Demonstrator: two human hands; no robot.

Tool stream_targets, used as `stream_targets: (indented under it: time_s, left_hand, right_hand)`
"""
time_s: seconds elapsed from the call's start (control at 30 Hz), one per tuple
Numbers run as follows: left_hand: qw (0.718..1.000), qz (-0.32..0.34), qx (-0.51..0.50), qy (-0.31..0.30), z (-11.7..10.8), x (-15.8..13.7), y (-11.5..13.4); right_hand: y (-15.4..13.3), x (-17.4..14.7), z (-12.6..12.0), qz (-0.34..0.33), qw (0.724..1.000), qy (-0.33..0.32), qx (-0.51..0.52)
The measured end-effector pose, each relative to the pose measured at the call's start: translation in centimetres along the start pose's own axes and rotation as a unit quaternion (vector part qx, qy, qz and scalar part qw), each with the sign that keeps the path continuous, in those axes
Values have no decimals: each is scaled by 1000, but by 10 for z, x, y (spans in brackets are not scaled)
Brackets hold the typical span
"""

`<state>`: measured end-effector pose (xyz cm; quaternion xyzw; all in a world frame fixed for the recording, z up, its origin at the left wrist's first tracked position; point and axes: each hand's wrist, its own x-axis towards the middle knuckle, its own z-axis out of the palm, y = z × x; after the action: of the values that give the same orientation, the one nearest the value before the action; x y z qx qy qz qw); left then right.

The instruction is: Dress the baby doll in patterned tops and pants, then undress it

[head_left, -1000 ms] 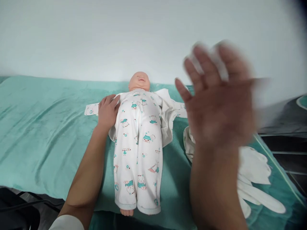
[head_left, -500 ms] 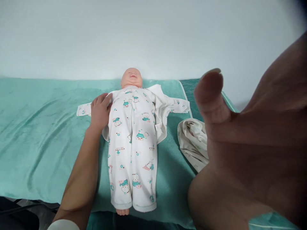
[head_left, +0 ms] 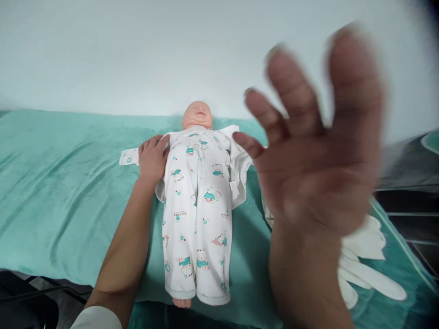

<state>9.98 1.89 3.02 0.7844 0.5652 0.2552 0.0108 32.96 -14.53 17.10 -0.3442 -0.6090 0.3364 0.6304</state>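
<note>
A baby doll (head_left: 198,115) lies on its back, head toward the wall, with a foot (head_left: 181,303) poking out at the near end. White printed baby trousers (head_left: 197,219) cover it from chest to ankles, and a matching open jacket (head_left: 238,183) spreads out beneath. My left hand (head_left: 152,157) rests with fingers extended on the jacket's left sleeve, beside the doll's chest. Close to the camera, my right hand (head_left: 318,151) is raised with its fingers spread and nothing in it, blurred by motion. It hides the jacket's right sleeve and most of a crumpled patterned cloth (head_left: 267,212).
A green sheet (head_left: 61,196) covers the table, against a pale wall (head_left: 137,55). White gloves (head_left: 373,274) lie at the right, partly behind my right forearm. A dark rack (head_left: 411,219) stands beyond the right edge, and a dark object (head_left: 27,301) is at the lower left.
My right hand has turned and swung up, its fingers now in view. The white gloves have come into sight. The whole view has shifted slightly; my left hand stays on the sleeve.
</note>
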Motion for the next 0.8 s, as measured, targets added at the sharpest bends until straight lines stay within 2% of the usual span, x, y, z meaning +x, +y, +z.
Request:
stream_targets:
  time_s: [0.03,0.13,0.23,0.3,0.37,0.43,0.5,0.53,0.6,0.7,0.8]
  left_hand:
    - [1000,-6,1,3,0,0,0]
    - [1000,-22,-10,13,-1,0,-1]
    - [999,-33,-21,24,-2,0,-3]
    - [998,-42,-27,35,-2,0,-4]
    - [997,-53,-35,47,-1,0,-6]
    - [995,-62,-44,59,1,1,-9]
    - [994,-70,-50,72,3,2,-13]
    - [993,-76,-53,78,4,2,-15]
    - [990,-90,-59,86,5,2,-18]
    - [988,-110,-60,87,5,2,-20]
    - [988,-118,-55,80,4,2,-21]
  right_hand:
    - [11,4,6,-14,1000,-8,16]
    - [51,12,23,27,999,-31,-16]
    - [87,26,45,58,990,-81,-99]
    - [105,40,61,65,970,-123,-198]
    - [121,58,78,60,924,-164,-340]
    - [136,76,92,52,850,-214,-479]
    - [149,90,105,47,781,-268,-562]
    - [156,95,110,44,758,-290,-582]
    - [167,102,120,31,736,-315,-598]
    - [179,106,131,20,721,-330,-609]
    - [185,110,138,50,706,-358,-609]
